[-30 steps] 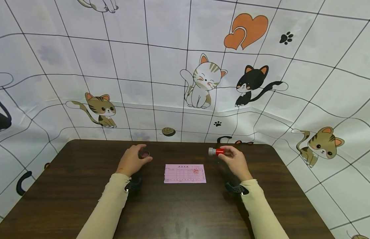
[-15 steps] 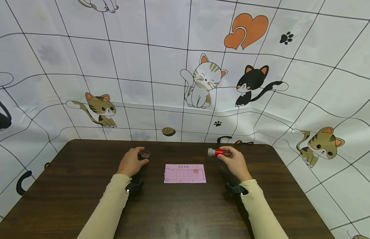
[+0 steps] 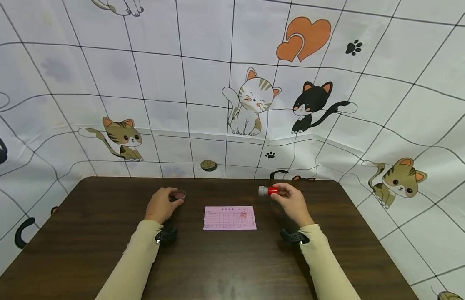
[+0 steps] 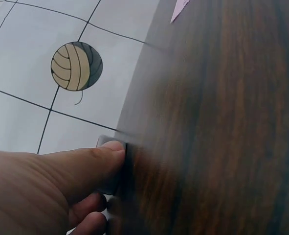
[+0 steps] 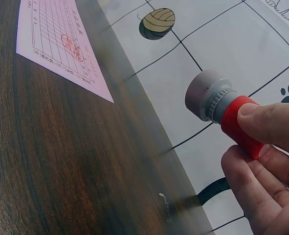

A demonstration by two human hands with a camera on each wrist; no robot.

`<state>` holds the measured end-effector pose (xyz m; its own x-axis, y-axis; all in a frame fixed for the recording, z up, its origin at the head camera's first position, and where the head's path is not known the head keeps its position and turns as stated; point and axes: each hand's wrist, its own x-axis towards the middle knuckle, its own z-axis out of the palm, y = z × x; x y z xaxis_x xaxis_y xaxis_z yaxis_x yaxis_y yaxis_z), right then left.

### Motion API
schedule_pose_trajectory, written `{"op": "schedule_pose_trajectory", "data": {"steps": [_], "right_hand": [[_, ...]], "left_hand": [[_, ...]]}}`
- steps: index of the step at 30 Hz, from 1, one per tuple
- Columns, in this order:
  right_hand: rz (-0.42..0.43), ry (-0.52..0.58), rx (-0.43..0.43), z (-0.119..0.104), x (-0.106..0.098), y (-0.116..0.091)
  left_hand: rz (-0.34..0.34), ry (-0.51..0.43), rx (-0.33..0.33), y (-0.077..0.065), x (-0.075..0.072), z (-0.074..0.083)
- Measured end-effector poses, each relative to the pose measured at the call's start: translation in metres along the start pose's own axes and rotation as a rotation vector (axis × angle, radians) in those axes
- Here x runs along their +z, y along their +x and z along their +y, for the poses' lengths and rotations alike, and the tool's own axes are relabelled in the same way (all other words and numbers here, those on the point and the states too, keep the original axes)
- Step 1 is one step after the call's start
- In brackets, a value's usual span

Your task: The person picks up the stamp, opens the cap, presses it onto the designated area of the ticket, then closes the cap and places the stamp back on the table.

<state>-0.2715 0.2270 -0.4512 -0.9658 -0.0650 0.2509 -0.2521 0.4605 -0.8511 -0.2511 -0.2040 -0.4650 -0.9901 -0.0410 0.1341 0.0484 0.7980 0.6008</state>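
Note:
In the head view, my left hand is at the back left of the table, its thumb and fingers around a small round cap with a reddish inside. The left wrist view shows the thumb pressed on the greyish, see-through edge of the cap; the hand covers much of it. My right hand pinches a stamp by its red handle, with the grey head turned left, tilted above the table. Between both hands lies a pink printed slip bearing a red stamp mark at its upper right.
The dark wooden table ends at a straight back edge. Behind it hangs a white sheet with black grid lines and printed cats. A dark band sits on each wrist.
My left thumb and fingers have drawn in around the cap, which stays in about the same place. The right hand keeps its hold on the stamp. The head view has shifted slightly.

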Motion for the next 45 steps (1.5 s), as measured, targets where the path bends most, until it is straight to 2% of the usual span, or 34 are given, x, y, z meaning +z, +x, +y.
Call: {"op": "schedule_pose_trajectory", "data": {"steps": [9,17,25,33,45], "right_hand": [[0.015,-0.017,-0.001,-0.003,0.001,-0.001],[0.009,-0.012,-0.022,-0.003,0.000,-0.001],[0.005,0.001,-0.028,-0.005,0.002,-0.002],[0.022,-0.014,-0.041,-0.004,0.001,-0.002],[0.022,-0.020,-0.034,-0.007,0.001,-0.003]], "left_hand": [[0.064,-0.026,0.028,0.000,-0.002,-0.002],[0.083,-0.051,0.019,-0.001,-0.004,0.003],[0.063,-0.076,0.028,0.000,-0.004,0.004],[0.028,-0.103,0.068,0.000,-0.006,0.010],[0.052,-0.098,0.123,-0.001,-0.009,0.017]]}}
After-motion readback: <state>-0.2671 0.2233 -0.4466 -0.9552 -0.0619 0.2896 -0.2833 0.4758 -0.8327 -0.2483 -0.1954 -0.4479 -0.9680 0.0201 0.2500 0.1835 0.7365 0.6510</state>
